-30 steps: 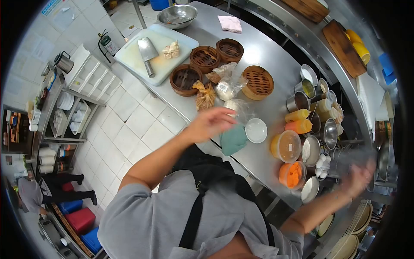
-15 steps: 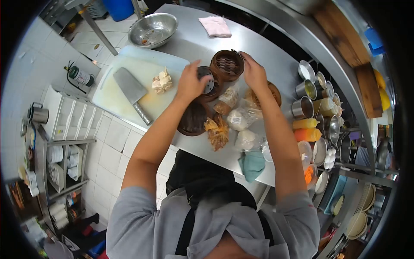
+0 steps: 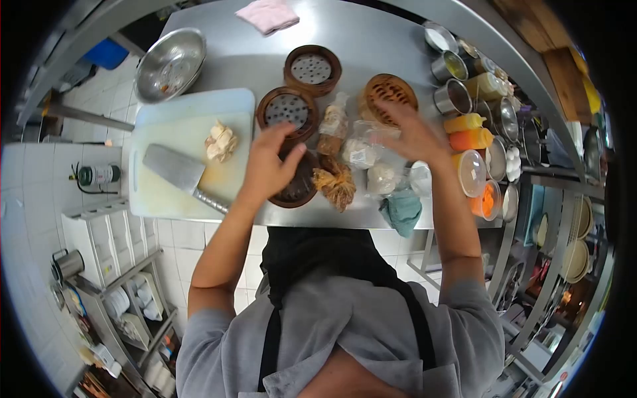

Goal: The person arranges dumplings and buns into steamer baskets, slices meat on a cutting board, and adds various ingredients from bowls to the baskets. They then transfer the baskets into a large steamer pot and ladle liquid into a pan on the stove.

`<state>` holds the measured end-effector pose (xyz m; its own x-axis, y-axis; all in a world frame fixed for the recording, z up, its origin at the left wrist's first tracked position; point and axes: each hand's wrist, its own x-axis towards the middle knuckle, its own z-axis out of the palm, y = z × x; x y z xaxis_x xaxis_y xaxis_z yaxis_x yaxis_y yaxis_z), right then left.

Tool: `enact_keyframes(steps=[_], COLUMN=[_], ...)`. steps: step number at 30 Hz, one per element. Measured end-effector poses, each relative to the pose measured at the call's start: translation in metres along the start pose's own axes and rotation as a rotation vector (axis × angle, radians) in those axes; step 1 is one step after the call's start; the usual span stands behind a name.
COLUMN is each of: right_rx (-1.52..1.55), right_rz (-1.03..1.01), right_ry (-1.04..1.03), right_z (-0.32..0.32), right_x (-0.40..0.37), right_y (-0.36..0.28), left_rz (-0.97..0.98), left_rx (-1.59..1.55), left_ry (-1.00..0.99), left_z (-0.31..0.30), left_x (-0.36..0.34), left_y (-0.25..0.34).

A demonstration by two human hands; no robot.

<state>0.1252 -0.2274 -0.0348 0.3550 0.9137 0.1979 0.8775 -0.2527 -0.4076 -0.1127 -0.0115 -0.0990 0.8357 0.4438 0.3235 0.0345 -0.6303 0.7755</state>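
My left hand (image 3: 273, 162) has its fingers apart over the near edge of a bamboo steamer basket (image 3: 269, 99) lined with a perforated metal disc. Beyond it stands another steamer basket (image 3: 312, 87) with a similar disc (image 3: 311, 68). A third, darker basket (image 3: 300, 192) is partly hidden by my left hand. My right hand (image 3: 417, 136), fingers stretched out, is over the near side of a woven bamboo lid (image 3: 390, 89); nothing shows in its grasp. Between my hands lie a bagged brown item (image 3: 332, 126), knotted plastic bags with white contents (image 3: 361, 152) and a tied brown bag (image 3: 335, 182).
On the left, a cutting board (image 3: 149, 129) bears a cleaver (image 3: 176, 167) and pale food pieces (image 3: 221, 142). A metal bowl (image 3: 171, 63) stands behind it. A pink cloth (image 3: 269, 14), a green cloth (image 3: 401, 212), sauce bottles (image 3: 470, 138) and metal pots (image 3: 452, 97) are around.
My right hand has left the far basket's rim and moved right to the lid. The far basket, slatted inside before, now shows a perforated disc. My left hand has drawn back; the view has turned.
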Motion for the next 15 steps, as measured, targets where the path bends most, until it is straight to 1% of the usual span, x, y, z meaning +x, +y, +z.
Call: enact_keyframes(steps=[1, 2, 3, 4, 5, 7, 9, 11, 13, 14, 15], right_rx=[-0.044, -0.043, 0.108, 0.261, 0.266, 0.389, 0.402, 0.363, 0.429, 0.475, 0.480], right_rz=[-0.058, -0.046, 0.082, 0.198, 0.185, 0.256, 0.226, 0.295, 0.329, 0.351, 0.343], right_ry=[0.044, 0.060, -0.029, -0.125, -0.118, -0.075, -0.045, 0.046, 0.052, 0.037, 0.052], right_z=[0.014, 0.024, 0.031, 0.035, 0.031, 0.024, 0.028, 0.030, 0.027, 0.026, 0.026], right_x=[-0.023, -0.038, -0.047, -0.054, -0.056, -0.062, -0.070, -0.079, -0.088, -0.091, -0.092], right_y=[0.010, 0.015, 0.019, 0.023, 0.018, -0.001, 0.009, 0.016, 0.014, 0.013, 0.014], left_rz=[0.043, 0.083, 0.143, 0.155, 0.162, 0.187, 0.242, 0.109, -0.100, -0.093, -0.092], left_rx=[0.007, 0.019, 0.037, 0.056, 0.078, 0.130, 0.192, 0.286, 0.673, 0.686, 0.792], left_ry=[-0.044, -0.089, -0.123, -0.120, -0.108, -0.082, -0.050, 0.079, 0.010, 0.006, -0.129], left_z=[0.017, 0.033, 0.048, 0.063, 0.076, 0.097, 0.102, 0.083, 0.060, 0.057, 0.054], left_x=[-0.005, -0.008, -0.007, -0.006, -0.005, -0.005, 0.012, 0.035, 0.057, 0.058, 0.063], left_y=[0.009, 0.018, 0.030, 0.044, 0.057, 0.068, 0.055, 0.020, -0.013, -0.022, -0.027])
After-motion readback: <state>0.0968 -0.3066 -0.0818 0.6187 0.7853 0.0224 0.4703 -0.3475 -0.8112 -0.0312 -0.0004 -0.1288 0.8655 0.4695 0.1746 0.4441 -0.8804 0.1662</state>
